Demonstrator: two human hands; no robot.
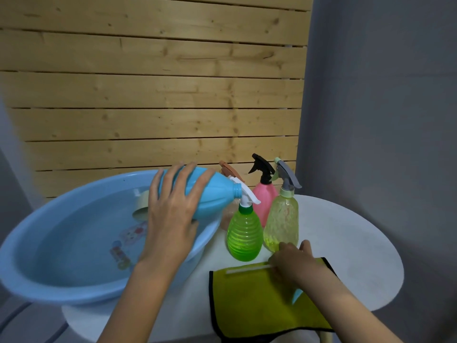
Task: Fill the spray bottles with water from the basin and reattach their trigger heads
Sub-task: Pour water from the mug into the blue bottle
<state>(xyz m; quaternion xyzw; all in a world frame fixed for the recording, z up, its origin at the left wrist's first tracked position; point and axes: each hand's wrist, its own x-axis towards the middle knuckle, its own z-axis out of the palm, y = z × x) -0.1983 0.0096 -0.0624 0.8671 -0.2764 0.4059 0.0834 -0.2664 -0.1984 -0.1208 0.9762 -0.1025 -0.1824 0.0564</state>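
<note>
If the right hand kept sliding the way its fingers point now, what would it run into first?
Most likely the yellow-green bottle. The right hand rests on the yellow cloth over a trigger head's dip tube, fingers pointing up-left toward that bottle's base. The green bottle stands just left; depth is unclear.

Pale pine slat wall (153,95) behind a round white table (346,243), plain grey wall (383,107) alongside.

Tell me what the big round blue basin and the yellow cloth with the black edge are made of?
The big round blue basin looks like plastic: smooth, glossy, one even colour, with a thin moulded rim. The yellow cloth with the black edge looks like soft woven fabric, matt and limp, with a stitched black border, perhaps microfibre, though I can't be sure.
</note>
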